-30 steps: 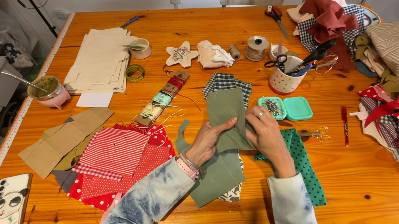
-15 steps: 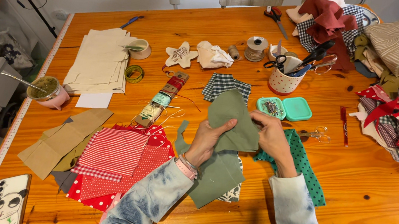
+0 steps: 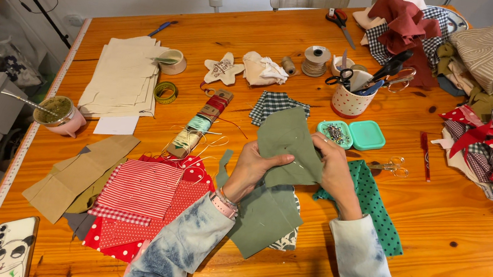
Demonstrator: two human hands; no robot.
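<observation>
Olive-green fabric piece (image 3: 286, 142), lifted just above the wooden desk (image 3: 465, 228), pinched between both hands. Left hand (image 3: 253, 168) grips its lower left edge, right hand (image 3: 329, 169) closes on the right edge, beside the teal pin box (image 3: 335, 133). It looks light, soft and floppy; best held near the edges, taut. More green cloth (image 3: 265, 215) lies underneath.
</observation>
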